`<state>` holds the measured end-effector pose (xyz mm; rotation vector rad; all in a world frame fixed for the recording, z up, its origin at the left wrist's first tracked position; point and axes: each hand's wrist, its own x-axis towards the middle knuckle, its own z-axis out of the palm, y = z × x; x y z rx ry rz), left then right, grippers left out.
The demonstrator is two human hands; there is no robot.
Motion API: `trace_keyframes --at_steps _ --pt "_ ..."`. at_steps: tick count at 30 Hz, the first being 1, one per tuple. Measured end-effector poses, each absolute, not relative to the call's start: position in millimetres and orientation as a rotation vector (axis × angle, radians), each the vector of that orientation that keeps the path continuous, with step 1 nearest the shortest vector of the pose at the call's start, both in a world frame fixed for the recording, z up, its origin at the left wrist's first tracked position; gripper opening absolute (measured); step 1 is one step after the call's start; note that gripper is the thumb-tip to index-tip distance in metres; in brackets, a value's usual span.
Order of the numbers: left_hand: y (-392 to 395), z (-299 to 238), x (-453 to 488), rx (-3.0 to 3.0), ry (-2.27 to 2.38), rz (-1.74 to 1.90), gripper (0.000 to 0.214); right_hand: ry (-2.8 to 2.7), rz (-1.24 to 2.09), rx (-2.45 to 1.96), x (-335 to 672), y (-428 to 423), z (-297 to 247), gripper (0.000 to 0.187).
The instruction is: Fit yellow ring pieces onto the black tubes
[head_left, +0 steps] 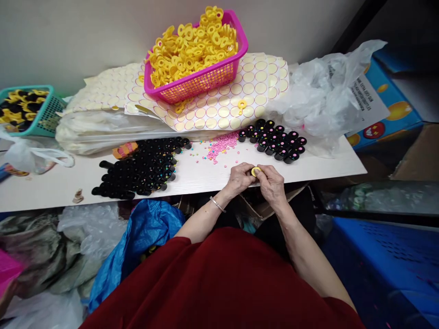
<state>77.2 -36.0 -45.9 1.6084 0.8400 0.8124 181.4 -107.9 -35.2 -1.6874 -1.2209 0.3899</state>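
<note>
At the front edge of the table, my left hand [241,177] and my right hand [271,182] meet around a small round yellow piece [255,171]. Fingers of both hands are closed on it, the right thumb over its face. Whether anything sits beneath the piece is hidden by the fingers. Just beyond the hands stands a group of short black cylinders [281,154], many with a pink dot on top. Small pink beads [219,147], with a few of other colours, lie scattered to the left of that group.
More black cylinders [137,171] crowd the table's left part. A pink basket [195,87] heaped with yellow ring pieces rests on sheets of round stickers [209,122]. Plastic bags [318,87] lie at right; a teal basket [51,114] stands far left.
</note>
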Motion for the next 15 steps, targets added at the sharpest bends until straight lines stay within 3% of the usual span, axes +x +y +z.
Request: trace_keyframes --at_steps 15 --pt "-38.1 -40.5 77.4 1.525 0.878 0.778 0.017 -0.959 0.483 -1.728 176.2 -99.3 -28.3 0.026"
